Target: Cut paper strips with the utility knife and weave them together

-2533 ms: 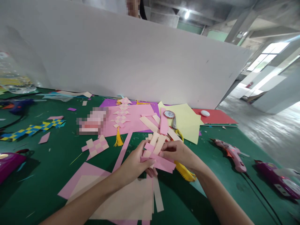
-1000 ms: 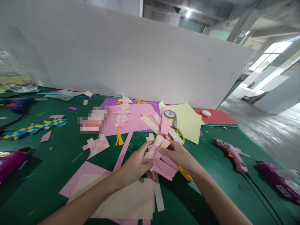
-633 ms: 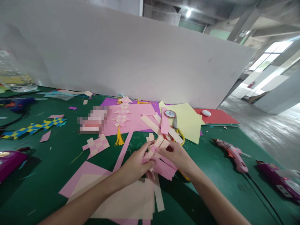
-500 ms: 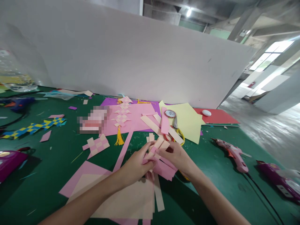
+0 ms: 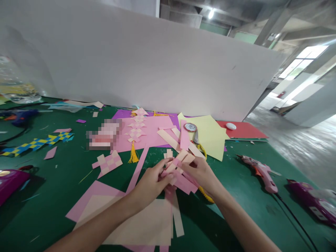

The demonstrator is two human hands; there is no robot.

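Observation:
Between my two hands is a bundle of interlaced pink and cream paper strips (image 5: 181, 161), raised a little over the table. My left hand (image 5: 157, 176) grips its near left side, thumb on top and fingers beneath. At the right side, my right hand (image 5: 199, 172) pinches the strips, its fingertips partly hidden. Loose pink ends fan out below, between the hands. A woven pink and cream piece (image 5: 108, 163) lies to the left. Farther back rests a chain of woven pink shapes (image 5: 136, 127) with a yellow tassel (image 5: 133, 154).
Cream sheets (image 5: 141, 224) lie in front of me. Yellow-handled scissors (image 5: 201, 148) and a tape roll (image 5: 190, 127) sit behind my hands. To the right are a pink glue gun (image 5: 262, 174) with its cord and a purple device (image 5: 312, 202). A white board (image 5: 157, 66) stands behind.
The strips have turned slightly in my hands, and the pink ends have shifted. My left thumb has moved up onto the weave. More of the yellow thing beneath my right hand shows.

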